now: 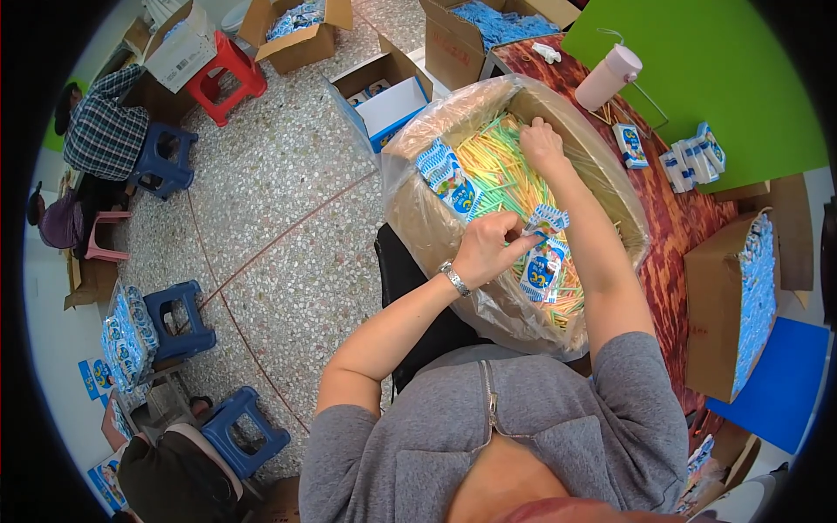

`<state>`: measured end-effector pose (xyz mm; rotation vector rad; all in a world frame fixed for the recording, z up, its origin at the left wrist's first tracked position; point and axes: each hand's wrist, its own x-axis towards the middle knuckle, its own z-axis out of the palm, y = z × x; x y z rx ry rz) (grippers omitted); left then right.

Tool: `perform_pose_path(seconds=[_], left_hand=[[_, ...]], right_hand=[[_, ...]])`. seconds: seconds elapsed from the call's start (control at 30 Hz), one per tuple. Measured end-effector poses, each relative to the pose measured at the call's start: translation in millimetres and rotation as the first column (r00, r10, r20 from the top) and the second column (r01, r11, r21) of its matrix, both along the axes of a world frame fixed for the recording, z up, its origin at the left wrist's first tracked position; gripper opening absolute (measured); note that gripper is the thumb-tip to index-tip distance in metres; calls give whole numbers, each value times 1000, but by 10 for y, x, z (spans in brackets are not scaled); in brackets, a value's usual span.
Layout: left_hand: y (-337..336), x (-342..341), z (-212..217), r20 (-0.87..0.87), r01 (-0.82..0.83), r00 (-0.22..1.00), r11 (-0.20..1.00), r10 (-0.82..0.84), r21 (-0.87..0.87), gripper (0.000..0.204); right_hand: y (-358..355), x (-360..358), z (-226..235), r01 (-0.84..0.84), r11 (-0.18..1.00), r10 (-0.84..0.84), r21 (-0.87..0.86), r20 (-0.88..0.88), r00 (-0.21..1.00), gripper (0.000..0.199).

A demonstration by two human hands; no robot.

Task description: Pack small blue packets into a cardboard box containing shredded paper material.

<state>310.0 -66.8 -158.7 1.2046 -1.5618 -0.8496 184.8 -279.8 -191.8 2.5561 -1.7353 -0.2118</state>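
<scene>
The left hand [484,248] is pinching a blue-and-white packet [544,268]; the right hand [540,144] is curling its fingers into the straws [501,166] — best gathering a few, loosely.

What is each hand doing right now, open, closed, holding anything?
Left hand: closed on a blue-and-white packet.
Right hand: down among the coloured straws in the lined box; grip cannot be told.

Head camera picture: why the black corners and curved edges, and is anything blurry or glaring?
Head view: a fisheye lens leaves black corners and bends the green tabletop edge; lighting is even and soft; the clear plastic liner of the cardboard box shows mild sheen; both hands, left hand and right hand, look sharp.
</scene>
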Motion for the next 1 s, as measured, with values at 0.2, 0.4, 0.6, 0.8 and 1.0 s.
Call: perform_pose_path(seconds=[0.2, 0.4, 0.6, 0.8, 1.0], left_hand=[[-2, 0, -3, 25, -6, 1000, 1000, 6, 2, 31], [1, -13, -42, 10, -3, 1000, 1000, 3, 10, 31], [-24, -3, 29, -108, -53, 992, 991, 67, 126, 24], [-546, 51, 267, -830, 36, 544, 985, 122, 169, 22], [-541, -230, 144, -937, 302, 323, 925, 130, 232, 18]], right_hand=[[-42, -71, -68, -113, 994, 112, -13, -54, 992, 30], [53, -128, 46, -158, 981, 157, -110, -16, 987, 26], [269, -329, 491, -396, 868, 396, -298, -64, 916, 12], [689, -698, 778, -533, 387, -480, 752, 659, 580, 25], [1061, -851, 536, -647, 102, -770, 756, 471, 429, 25]])
